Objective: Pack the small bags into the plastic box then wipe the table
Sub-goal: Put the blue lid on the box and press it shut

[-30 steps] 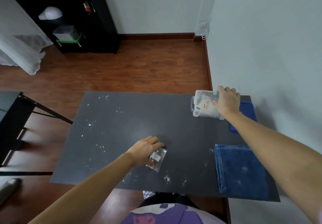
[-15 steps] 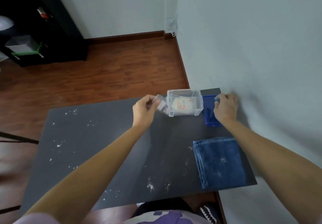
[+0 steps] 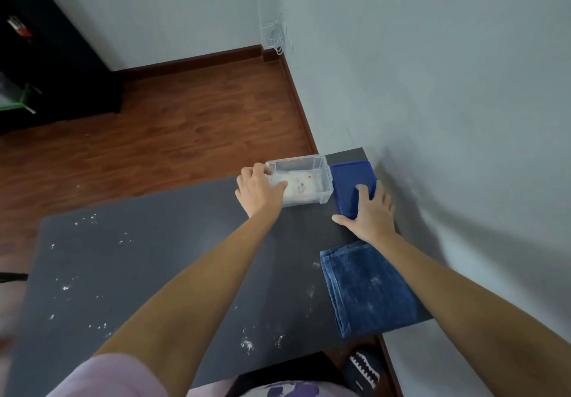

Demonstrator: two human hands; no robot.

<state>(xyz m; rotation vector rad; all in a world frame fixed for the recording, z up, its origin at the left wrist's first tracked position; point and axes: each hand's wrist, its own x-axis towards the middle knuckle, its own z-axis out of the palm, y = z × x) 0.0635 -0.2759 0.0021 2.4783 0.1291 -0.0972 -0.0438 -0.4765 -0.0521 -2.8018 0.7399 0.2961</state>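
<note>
The clear plastic box (image 3: pixel 312 165) stands at the table's far right, with small bags (image 3: pixel 301 187) lying inside as a white heap with red dots. My left hand (image 3: pixel 259 192) is at the box's left end, thumb inside on the bags and fingers curled at the rim. Whether it still holds a bag is hidden. My right hand (image 3: pixel 372 213) lies flat with its fingers spread on the near part of the blue lid (image 3: pixel 347 179), which sits just right of the box.
A folded blue denim cloth (image 3: pixel 366 288) lies near the table's right front edge. White crumbs (image 3: pixel 247 343) are scattered over the dark table (image 3: pixel 154 257). The wall runs along the table's right side. A black shelf (image 3: pixel 55 66) stands far left.
My left hand lifted a small bag from the table's front and carried it to the box, where its thumb is now inside. My right hand left the box and settled on the blue lid.
</note>
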